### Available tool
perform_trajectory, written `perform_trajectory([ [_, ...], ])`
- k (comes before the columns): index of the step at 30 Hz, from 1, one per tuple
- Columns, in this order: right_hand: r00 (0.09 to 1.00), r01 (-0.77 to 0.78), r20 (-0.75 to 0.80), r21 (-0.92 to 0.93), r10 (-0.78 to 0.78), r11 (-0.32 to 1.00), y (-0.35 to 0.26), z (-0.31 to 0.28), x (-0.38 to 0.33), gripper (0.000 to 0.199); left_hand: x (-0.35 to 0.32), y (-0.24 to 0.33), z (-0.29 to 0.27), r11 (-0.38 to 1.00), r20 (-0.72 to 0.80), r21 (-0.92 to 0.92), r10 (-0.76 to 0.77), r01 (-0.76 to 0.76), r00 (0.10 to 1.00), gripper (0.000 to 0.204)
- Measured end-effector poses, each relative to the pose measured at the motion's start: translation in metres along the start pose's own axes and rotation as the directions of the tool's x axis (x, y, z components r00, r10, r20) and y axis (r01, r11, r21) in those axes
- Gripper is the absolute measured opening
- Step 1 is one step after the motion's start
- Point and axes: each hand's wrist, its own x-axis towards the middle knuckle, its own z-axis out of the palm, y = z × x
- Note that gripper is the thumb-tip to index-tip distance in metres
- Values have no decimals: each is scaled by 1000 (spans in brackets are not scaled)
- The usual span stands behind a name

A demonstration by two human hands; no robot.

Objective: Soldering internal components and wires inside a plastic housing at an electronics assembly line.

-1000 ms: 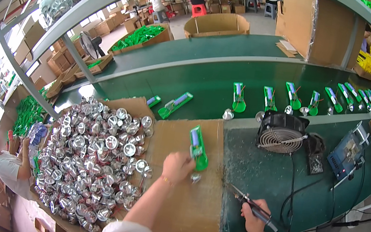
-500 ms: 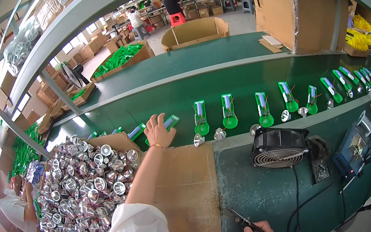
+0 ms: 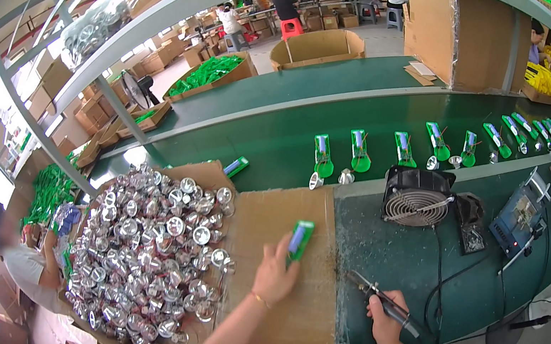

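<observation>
Left of the cardboard sheet, you have a heap of silver cups whose loose edge reaches the sheet's border; your left forearm passes close by, so a brush of the sleeve could send cups rolling onto the sheet. Over the sheet itself, your left hand has its fingers closed around the near end of the green piece, which lies at a slant; you seem to have it by one end only, so it could swivel or slip if pushed. I cannot tell whether it touches the sheet. Beyond the sheet's far edge, a silver cup sits close to that edge, and a long reach could knock it. Just right of the sheet, the tip of the soldering iron points towards your left hand; if hot, it could burn your fingers or scorch the cardboard should the two drift together. Your right hand is wrapped around its handle. Further right of the sheet, the black cord loops across the green desk below the fan; a snag there could tug the iron off line
</observation>
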Motion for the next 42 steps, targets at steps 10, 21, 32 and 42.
perform_trajectory([
  [10, 996, 64, 55, -6, -63, 998, -1, -1, -2, 16, -99, -31, -49, 825, -347, 513, -52, 237, 936, 64],
  [21, 992, 115, 64, -71, -110, 991, -1, -1, -17, 17, -127, -72, -53, 847, -168, 531, 126, -18, 978, 27],
  [32, 990, 101, 107, -95, -91, 990, -11, 18, -35, 17, -102, -73, -44, 883, -370, 468, 236, -40, 899, 12],
  [42, 990, 61, 136, -102, -47, 993, -20, 24, -42, 18, -125, -42, -74, 944, -332, 328, 73, 42, 941, 20],
])
